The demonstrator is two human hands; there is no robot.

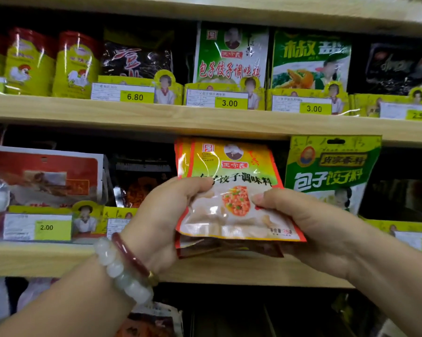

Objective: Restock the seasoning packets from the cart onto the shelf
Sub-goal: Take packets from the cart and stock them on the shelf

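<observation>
Wooden shop shelves (156, 117) packed with seasoning bags fill the background. Held up before the middle shelf is a small stack of orange-and-yellow plastic seasoning packets (234, 190), upright and slightly tilted. It sits between both hands: the left hand (161, 220) grips its left edge, thumb on the front, and the right hand (309, 222) pinches its right edge likewise. Just right stands a green dumpling-seasoning bag (331, 171). White bead and red bangle bracelets (124, 266) circle the left wrist.

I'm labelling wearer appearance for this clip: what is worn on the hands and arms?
Both forearms are bare, no sleeves or gloves. The left hand has two bracelets at its wrist: a pale chunky bead bracelet and a dark red bangle. The right hand wears nothing visible.
</observation>
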